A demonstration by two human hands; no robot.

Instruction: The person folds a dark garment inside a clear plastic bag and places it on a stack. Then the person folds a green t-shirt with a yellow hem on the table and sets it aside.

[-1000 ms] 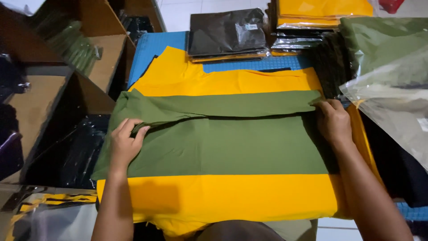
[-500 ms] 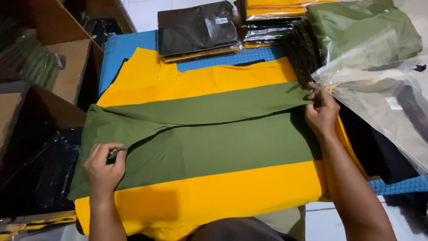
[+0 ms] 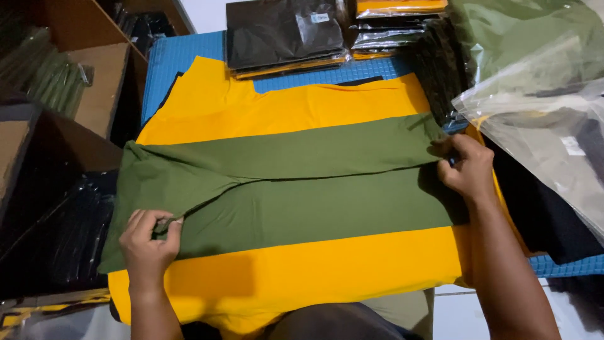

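Note:
An olive green garment lies folded lengthwise across a yellow garment spread on a blue mat. My left hand pinches the green fabric at its left end, near a folded sleeve. My right hand grips the green fabric's right edge, where the upper layer is folded over the lower one. Both hands keep the cloth flat on the yellow one.
Stacks of bagged dark and yellow garments sit at the far edge. Clear plastic bags with green and grey clothing pile up on the right. Wooden shelves and black bagged items stand on the left.
The upper green layer has been folded down over the lower one. My left hand slid down toward the near left corner and closed on the fabric; my right hand stayed at the right edge.

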